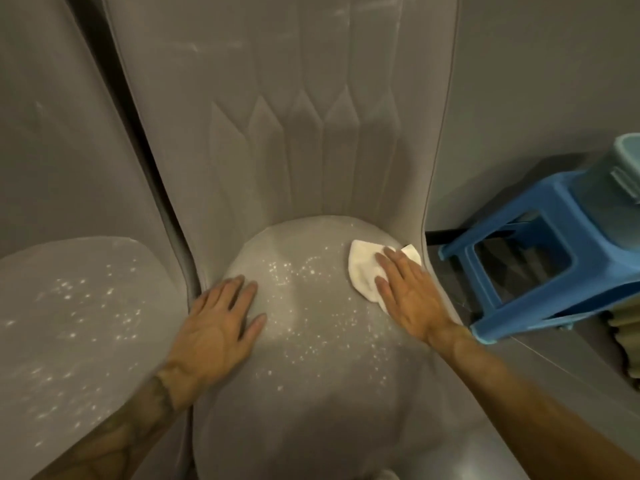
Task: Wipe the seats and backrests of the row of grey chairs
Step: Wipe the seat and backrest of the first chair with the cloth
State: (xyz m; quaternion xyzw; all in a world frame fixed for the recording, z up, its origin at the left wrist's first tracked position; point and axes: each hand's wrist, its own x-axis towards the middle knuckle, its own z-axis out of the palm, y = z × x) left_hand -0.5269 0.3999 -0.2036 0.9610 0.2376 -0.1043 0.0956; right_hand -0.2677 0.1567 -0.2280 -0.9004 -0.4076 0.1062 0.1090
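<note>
A grey padded chair fills the middle of the head view, its seat (311, 327) speckled with small bright droplets and its ribbed backrest (298, 133) rising behind. A white cloth (363, 271) lies at the seat's back right corner. My right hand (408, 296) presses flat on the cloth with straight fingers. My left hand (221, 323) rests flat on the seat's left side, fingers spread. A second grey chair stands to the left, its seat (79, 306) also dotted with droplets.
A blue plastic stool (540, 258) stands close to the chair's right side, with a pale green lidded container (623, 174) on top of it. A grey wall (536, 81) rises behind. Only a narrow dark gap separates the two chairs.
</note>
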